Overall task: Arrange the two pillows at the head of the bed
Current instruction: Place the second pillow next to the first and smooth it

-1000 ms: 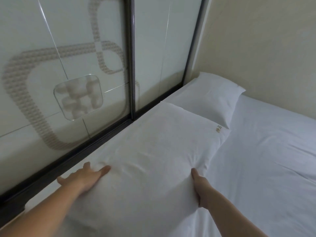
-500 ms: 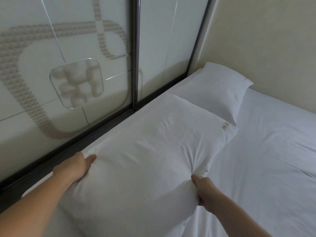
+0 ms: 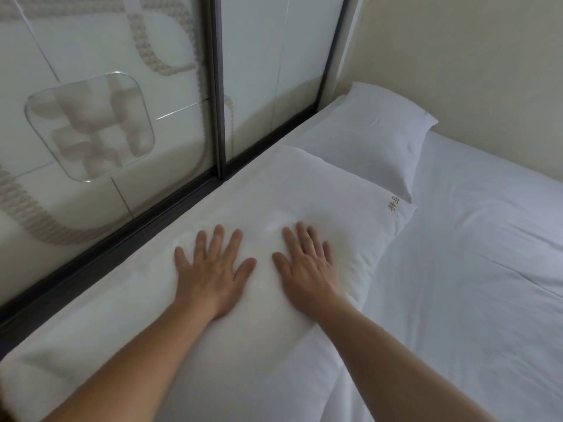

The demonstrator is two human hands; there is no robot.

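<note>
Two white pillows lie in a row along the head of the bed, against the glass partition. The near pillow [image 3: 310,190] carries a small gold embroidered mark at its far right corner. My left hand [image 3: 211,269] and my right hand [image 3: 307,263] rest flat on top of it, side by side, fingers spread, holding nothing. The far pillow [image 3: 371,141] sits in the corner by the wall, and the near pillow's end slightly overlaps it.
A white sheet [image 3: 475,269] covers the bed to the right, with a few creases. A frosted glass partition [image 3: 122,86] with a dark frame runs along the left. A beige wall [image 3: 472,65] closes the far side.
Both hands let go of the near pillow's sides and moved onto its top, palms flat. The pillow, lifted and bunched half a second ago, now lies flat on the bed.
</note>
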